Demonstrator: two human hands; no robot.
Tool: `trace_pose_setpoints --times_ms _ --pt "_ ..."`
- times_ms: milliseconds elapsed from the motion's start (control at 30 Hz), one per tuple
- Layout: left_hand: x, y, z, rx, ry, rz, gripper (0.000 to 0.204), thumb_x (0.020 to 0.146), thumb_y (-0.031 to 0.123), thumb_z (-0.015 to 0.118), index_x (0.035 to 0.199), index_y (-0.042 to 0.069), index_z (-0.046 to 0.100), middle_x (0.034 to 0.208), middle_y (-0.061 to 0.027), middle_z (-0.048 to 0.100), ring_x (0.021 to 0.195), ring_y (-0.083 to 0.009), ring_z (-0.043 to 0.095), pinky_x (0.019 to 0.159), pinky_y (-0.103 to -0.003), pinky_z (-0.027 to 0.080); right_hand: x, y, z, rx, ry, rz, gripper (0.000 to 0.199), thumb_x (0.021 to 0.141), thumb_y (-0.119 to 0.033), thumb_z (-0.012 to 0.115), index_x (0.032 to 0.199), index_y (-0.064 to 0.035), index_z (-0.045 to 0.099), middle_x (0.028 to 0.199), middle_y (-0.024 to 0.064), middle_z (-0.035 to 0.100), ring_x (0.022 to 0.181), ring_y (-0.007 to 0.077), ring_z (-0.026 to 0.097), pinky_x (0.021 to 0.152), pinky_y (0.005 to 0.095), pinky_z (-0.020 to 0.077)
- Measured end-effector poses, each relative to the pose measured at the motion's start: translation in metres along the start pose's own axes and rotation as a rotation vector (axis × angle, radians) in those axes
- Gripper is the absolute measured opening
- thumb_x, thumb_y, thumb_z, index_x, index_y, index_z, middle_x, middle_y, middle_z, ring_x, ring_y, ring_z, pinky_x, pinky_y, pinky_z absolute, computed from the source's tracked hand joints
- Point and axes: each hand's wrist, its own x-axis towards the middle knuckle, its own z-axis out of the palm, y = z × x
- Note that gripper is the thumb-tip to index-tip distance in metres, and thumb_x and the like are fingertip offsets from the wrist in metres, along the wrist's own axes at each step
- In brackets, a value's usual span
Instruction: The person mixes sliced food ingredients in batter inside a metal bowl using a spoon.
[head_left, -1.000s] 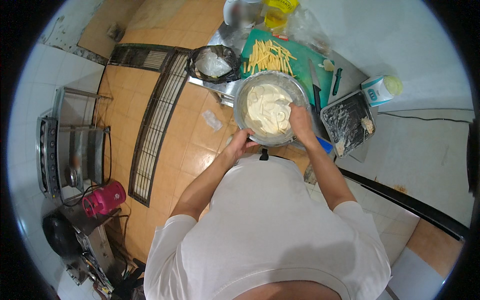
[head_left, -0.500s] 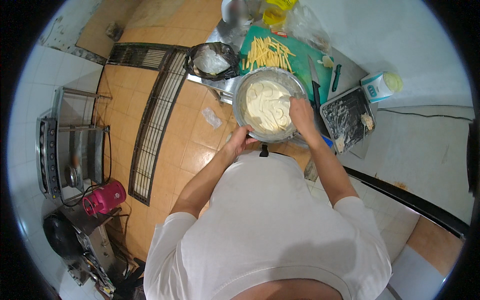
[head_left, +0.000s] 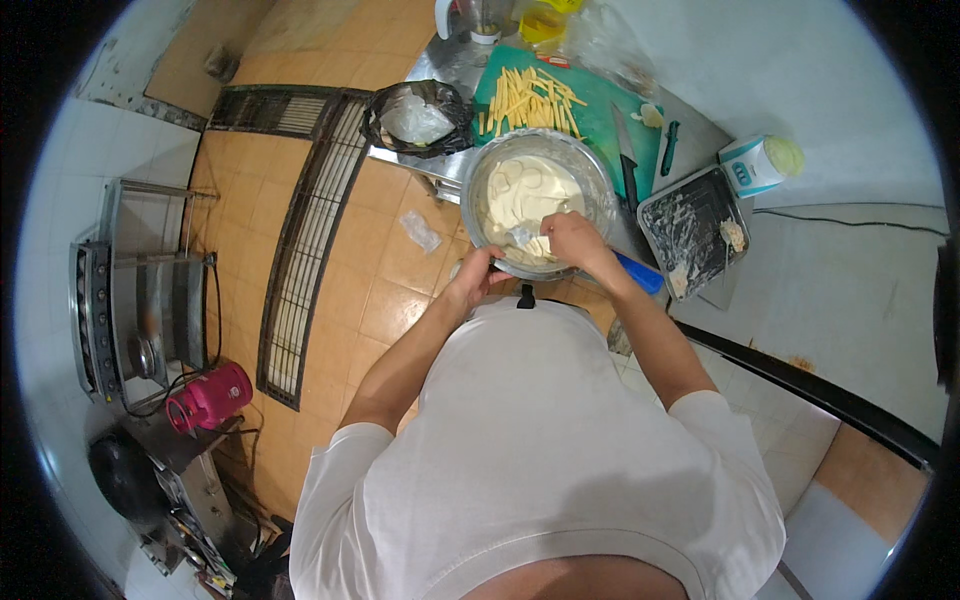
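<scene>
Looks like mid-stir, left hand (head_left: 477,276) gripping the metal bowl (head_left: 599,178) rim, right hand (head_left: 577,241) clutching a greyish tool (head_left: 521,236) in the creamy mix (head_left: 533,188), so any further sweep wants a steady bowl.

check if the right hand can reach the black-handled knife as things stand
Probably yes, once freed: the right hand grips a utensil in the bowl of creamy mixture. The knife lies close to the bowl's right side, and nothing appears to cover its black handle.

There is one metal bowl (head_left: 600,190), one green board (head_left: 598,98), one tray (head_left: 702,205), one gas cylinder (head_left: 213,396).
</scene>
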Motion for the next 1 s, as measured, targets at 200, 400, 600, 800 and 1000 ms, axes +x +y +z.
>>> trace_pose_setpoints --times_ms 200,400,600,800,1000 --pt "0.008 -0.006 -0.011 0.002 -0.013 -0.013 0.045 0.078 0.007 0.047 0.121 -0.002 0.040 0.110 -0.0128 0.053 0.094 -0.0220 0.057 0.075 -0.031 0.055 -0.010 -0.008 0.002 -0.293 -0.032 0.041 0.018 0.079 -0.008 0.047 0.079 0.0019 0.062 0.075 0.0238 0.060 0.072 0.0384 0.062 0.064 0.0446 0.0506" --pt "0.005 -0.003 -0.006 0.011 -0.047 0.049 0.048 0.077 0.005 0.048 0.124 0.000 0.037 0.114 -0.0128 0.050 0.098 -0.0224 0.055 0.075 -0.032 0.055 -0.001 0.006 -0.008 -0.334 0.129 0.082 0.019 0.079 -0.008 0.046 0.078 0.0019 0.062 0.072 0.0234 0.061 0.068 0.0390 0.062 0.059 0.0459 0.0503" --pt "0.012 -0.008 -0.011 -0.007 -0.059 0.032 0.054 0.077 0.006 0.048 0.128 0.006 0.032 0.117 -0.0120 0.049 0.100 -0.0217 0.055 0.076 -0.032 0.054 0.004 0.009 -0.011 -0.302 0.168 0.068 0.019 0.078 -0.008 0.046 0.077 0.0003 0.063 0.071 0.0242 0.060 0.069 0.0392 0.062 0.058 0.0469 0.0499" --pt "0.005 -0.001 -0.003 0.024 -0.055 0.001 0.047 0.078 0.007 0.048 0.124 0.002 0.038 0.115 -0.0108 0.050 0.099 -0.0206 0.055 0.076 -0.032 0.054 -0.004 0.031 -0.009 -0.328 -0.003 -0.042 0.017 0.072 -0.006 0.051 0.080 -0.0051 0.066 0.072 0.0226 0.061 0.071 0.0377 0.062 0.064 0.0461 0.0492" --pt "0.004 -0.003 -0.005 0.021 -0.028 0.006 0.046 0.079 0.009 0.048 0.123 0.001 0.039 0.113 -0.0109 0.051 0.099 -0.0209 0.054 0.076 -0.031 0.053 0.001 0.014 -0.034 -0.380 -0.018 0.064 0.014 0.072 -0.008 0.054 0.077 -0.0055 0.067 0.078 0.0206 0.063 0.074 0.0355 0.064 0.066 0.0451 0.0505"
